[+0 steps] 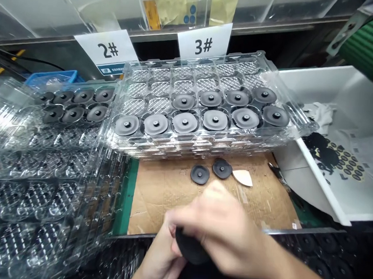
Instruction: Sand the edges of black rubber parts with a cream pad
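Cardboard-covered bench (157, 205), a black disc held low over its near edge

Nearest to where I stand, the left hand (165, 254) is curled around the black disc (192, 247), apparently to steady it. The right hand (219, 225), blurred, is bent over the disc from above; I cannot tell whether its fingers grip it. Just beyond the hands, two loose discs (199, 174) lie flat, within easy reach, beside a pale triangular piece (242, 177).

Left of the left hand rises a stack of clear trays (52, 207). Farther past both hands stands another tray stack (158, 106); its top tray carries ten discs, each in its own pocket, probably to keep them apart. Beyond the right hand, to its right, a white bin (324, 181) contains black scraps. Farthest off, behind the trays, stand printed signs, 2# (106, 48) and 3# (205, 41), likely marking positions.
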A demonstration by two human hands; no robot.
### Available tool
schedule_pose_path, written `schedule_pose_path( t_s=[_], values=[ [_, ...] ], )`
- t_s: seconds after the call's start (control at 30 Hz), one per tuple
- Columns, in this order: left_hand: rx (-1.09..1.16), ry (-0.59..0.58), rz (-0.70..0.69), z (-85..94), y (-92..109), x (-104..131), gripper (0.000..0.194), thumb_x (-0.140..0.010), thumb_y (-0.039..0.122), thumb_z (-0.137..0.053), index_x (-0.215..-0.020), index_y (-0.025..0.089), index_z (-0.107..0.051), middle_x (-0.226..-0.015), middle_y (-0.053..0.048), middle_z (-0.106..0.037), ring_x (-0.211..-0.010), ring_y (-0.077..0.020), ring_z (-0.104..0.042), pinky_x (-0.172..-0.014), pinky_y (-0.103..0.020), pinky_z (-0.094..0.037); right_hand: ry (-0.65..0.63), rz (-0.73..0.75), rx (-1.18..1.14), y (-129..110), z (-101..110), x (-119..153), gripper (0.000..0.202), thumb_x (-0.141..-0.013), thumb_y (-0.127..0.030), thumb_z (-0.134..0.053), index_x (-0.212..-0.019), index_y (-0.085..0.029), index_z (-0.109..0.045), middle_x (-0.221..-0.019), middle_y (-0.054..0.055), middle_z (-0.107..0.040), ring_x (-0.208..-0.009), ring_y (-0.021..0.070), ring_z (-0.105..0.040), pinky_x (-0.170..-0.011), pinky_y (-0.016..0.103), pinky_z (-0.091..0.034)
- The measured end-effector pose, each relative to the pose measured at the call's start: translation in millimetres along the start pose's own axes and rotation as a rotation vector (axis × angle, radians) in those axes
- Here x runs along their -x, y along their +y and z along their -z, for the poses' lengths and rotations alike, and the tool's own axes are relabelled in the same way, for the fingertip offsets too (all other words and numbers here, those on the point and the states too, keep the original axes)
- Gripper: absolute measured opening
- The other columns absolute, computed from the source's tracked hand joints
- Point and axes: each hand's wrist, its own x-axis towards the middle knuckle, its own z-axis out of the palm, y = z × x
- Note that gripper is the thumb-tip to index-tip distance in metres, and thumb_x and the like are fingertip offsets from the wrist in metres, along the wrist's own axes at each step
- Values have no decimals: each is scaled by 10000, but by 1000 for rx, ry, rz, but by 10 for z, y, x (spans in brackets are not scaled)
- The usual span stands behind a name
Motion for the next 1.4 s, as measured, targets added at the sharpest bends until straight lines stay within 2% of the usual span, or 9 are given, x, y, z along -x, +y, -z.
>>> schedule_pose_path(
  t_s=[0.1, 0.17, 0.27, 0.43, 0.7, 1.0, 1.13, 1.23, 1.4],
  values=[
    [36, -56, 41, -49, 74, 5, 608, -470, 379, -795, -1041, 239, -643, -1075, -71, -668, -960, -284, -621, -813, -334, -491, 250, -415, -44, 318, 5, 142, 231, -885, -217, -454, -1074, -236, -586, -1040, 11, -642, -925, 148, -580, -794, 273, -441],
    [75, -78, 54, -48, 108, -2, 604, -500, 371, -786, -1068, 241, -627, -1124, -78, -649, -994, -298, -609, -824, -336, -489, 213, -576, -47, 536, -95, 315, 234, -886, -239, -456, -1073, -228, -595, -1056, 27, -639, -963, 164, -586, -783, 268, -477],
    [120, -114, 42, 4, 113, -41, 575, -544, 347, -775, -1083, 222, -618, -1137, -89, -641, -1014, -302, -599, -810, -328, -499, 37, -594, -38, 743, -395, 637, 232, -875, -238, -468, -1046, -232, -626, -947, 36, -652, -874, 168, -617, -722, 271, -517],
    [172, -114, 33, 111, 64, -107, 619, -569, 402, -742, -1135, 209, -583, -1204, -105, -594, -1066, -313, -563, -868, -355, -475, 113, -630, 120, 769, -839, 1077, 320, -883, -241, -426, -1172, -183, -552, -1147, 140, -499, -928, 227, -558, -815, 440, -468],
    [257, 94, -77, 129, -38, -138, 455, -707, 346, -640, -1146, 249, -573, -1198, -78, -598, -1142, -279, -510, -973, -378, -395, 141, -614, 179, 882, -844, 936, 301, -879, -249, -431, -1131, -174, -578, -1070, 139, -525, -923, 248, -541, -791, 450, -456],
    [164, 111, -187, 157, -90, -20, 505, -721, 321, -631, -1210, 285, -514, -1231, -68, -570, -1135, -263, -514, -989, -386, -376, 84, -511, -66, 584, -803, 829, 163, -845, -220, -492, -892, -199, -647, -767, 22, -660, -700, 161, -624, -626, 268, -505],
    [76, 104, -216, 86, -122, 5, 561, -691, 339, -662, -1224, 279, -496, -1223, -72, -572, -1127, -243, -515, -924, -323, -428, 224, -562, -102, 347, -494, 600, 182, -877, -243, -462, -982, -197, -603, -930, 41, -654, -825, 160, -617, -693, 256, -500],
    [28, 85, -211, 31, -152, 41, 588, -688, 360, -667, -1238, 260, -483, -1186, -80, -595, -1110, -244, -525, -913, -317, -435, 322, -384, -175, 13, -272, 368, 227, -879, -199, -453, -1084, -210, -551, -1008, 50, -619, -906, 166, -579, -784, 284, -476],
    [-5, 118, -206, 60, -150, 123, 545, -727, 261, -650, -1241, 300, -473, -1190, -61, -598, -1083, -248, -549, -943, -363, -423, 7, -210, -284, -301, -160, 186, 225, -863, -104, -435, -1019, -191, -571, -882, 27, -618, -800, 125, -569, -729, 242, -475]
  ],
)
